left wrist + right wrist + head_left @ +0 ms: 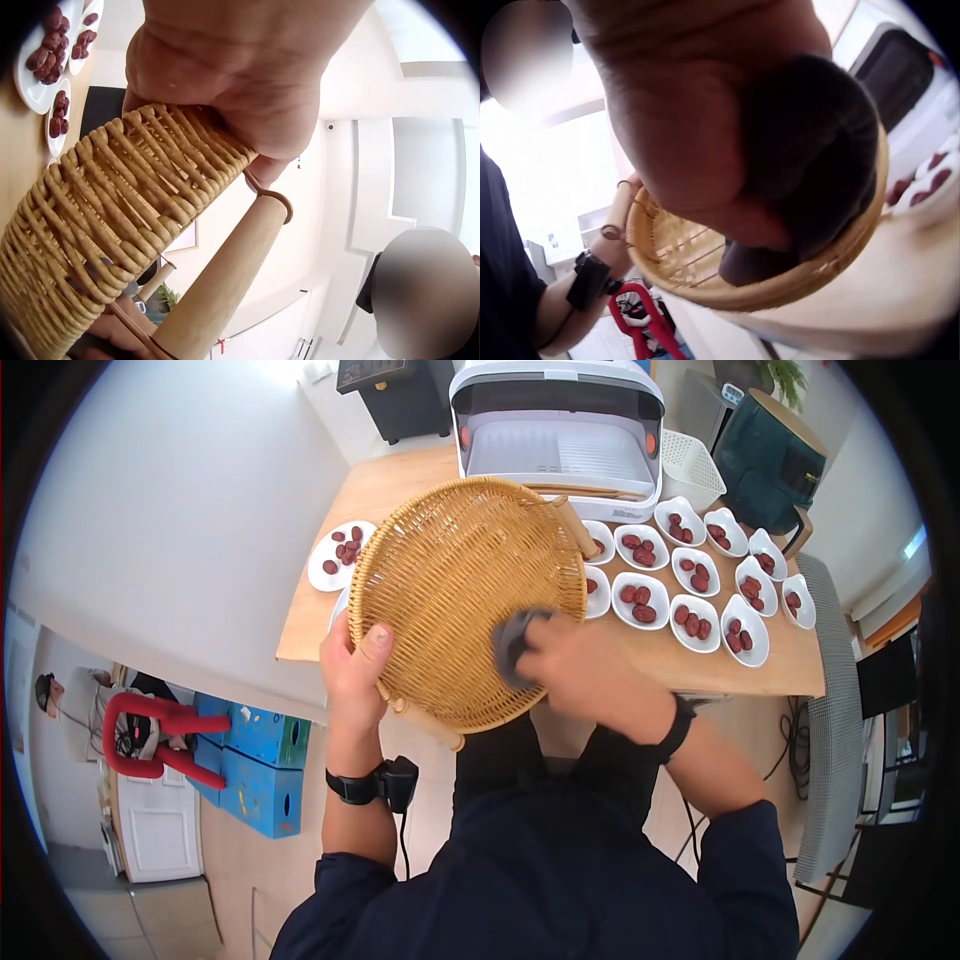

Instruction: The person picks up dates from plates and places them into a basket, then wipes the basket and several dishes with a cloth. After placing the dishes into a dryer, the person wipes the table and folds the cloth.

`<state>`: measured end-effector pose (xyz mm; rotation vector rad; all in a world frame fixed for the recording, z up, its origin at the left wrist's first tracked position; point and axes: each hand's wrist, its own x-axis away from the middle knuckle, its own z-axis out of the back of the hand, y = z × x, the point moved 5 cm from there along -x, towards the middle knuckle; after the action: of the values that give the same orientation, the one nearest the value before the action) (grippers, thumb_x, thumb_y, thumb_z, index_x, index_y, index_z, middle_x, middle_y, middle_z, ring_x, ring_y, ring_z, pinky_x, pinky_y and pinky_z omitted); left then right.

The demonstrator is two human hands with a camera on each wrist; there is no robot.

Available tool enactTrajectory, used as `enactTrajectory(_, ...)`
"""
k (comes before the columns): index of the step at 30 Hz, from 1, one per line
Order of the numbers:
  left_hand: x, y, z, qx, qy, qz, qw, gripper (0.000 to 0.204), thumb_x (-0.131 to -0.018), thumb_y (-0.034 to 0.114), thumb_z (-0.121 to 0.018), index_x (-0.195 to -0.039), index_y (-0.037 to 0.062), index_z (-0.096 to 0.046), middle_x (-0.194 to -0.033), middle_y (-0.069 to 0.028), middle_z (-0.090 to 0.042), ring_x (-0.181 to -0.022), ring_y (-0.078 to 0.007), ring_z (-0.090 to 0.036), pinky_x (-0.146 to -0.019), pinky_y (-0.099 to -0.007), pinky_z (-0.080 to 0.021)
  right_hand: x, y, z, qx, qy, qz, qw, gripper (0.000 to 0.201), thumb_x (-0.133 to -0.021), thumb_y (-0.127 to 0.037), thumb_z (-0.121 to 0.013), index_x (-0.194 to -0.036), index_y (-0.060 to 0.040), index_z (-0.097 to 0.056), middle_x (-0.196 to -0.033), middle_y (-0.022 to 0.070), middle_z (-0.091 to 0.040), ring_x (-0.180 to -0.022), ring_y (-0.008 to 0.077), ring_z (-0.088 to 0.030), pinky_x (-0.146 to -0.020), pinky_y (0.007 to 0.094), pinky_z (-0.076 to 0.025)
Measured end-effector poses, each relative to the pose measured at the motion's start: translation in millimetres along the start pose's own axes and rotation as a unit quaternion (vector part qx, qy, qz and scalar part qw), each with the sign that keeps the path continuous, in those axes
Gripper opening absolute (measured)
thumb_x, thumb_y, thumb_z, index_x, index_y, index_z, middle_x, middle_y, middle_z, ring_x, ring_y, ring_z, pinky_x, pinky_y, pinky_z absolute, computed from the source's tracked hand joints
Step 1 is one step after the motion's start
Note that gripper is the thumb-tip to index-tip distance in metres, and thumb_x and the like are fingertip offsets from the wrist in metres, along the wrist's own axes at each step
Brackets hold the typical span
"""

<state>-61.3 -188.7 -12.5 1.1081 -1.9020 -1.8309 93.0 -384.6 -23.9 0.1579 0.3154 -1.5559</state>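
Observation:
A round woven wicker basket with wooden handles is held tilted up over the table's front edge, its inside facing the head camera. My left hand grips its rim at the lower left, thumb on the inner side, close to one wooden handle. In my right hand is a bunched dark grey cloth, which lies against the basket's inside at the lower right. The right wrist view shows the cloth bulging past my fingers, near the basket's rim.
Several small white dishes of red dates stand on the right of the wooden table. A white plate with dates is at the left. Behind are a white cabinet, a white plastic basket and a dark green appliance.

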Motion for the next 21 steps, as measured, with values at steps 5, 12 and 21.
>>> enactTrajectory(5,-7,19,-16,0.038,-0.043,-0.005,0.998,0.073,-0.091,0.038,-0.077,-0.138,-0.0117,-0.052,-0.128,-0.0181,-0.065,-0.115,-0.0241,-0.064,-0.101,-0.0360,-0.051,-20,22,44,0.058,0.255,-0.138,0.955,0.023,-0.075,-0.007,-0.067,-0.098,-0.0106,-0.067,-0.093,0.0105,-0.058,-0.086,0.0308,-0.064,-0.067,0.0437,-0.055)
enactTrajectory(12,-40,8,-34,0.078,0.005,-0.077,0.994,0.066,-0.092,0.035,-0.077,-0.135,-0.0093,-0.056,-0.125,-0.0162,-0.066,-0.112,-0.0224,-0.064,-0.098,-0.0354,-0.051,-36,-16,17,-0.136,0.123,0.061,0.981,0.024,-0.076,-0.005,-0.065,-0.098,-0.0135,-0.068,-0.095,0.0081,-0.061,-0.084,0.0309,-0.067,-0.064,0.0460,-0.054)
enactTrajectory(21,-43,25,-54,0.035,-0.048,-0.107,0.993,0.068,-0.090,0.043,-0.079,-0.130,-0.0084,-0.059,-0.117,-0.0102,-0.068,-0.105,-0.0167,-0.063,-0.093,-0.0309,-0.050,-66,17,116,-0.052,0.451,-0.073,0.888,0.025,-0.083,-0.005,-0.066,-0.108,-0.0090,-0.071,-0.094,0.0119,-0.065,-0.086,0.0349,-0.066,-0.075,0.0425,-0.054)
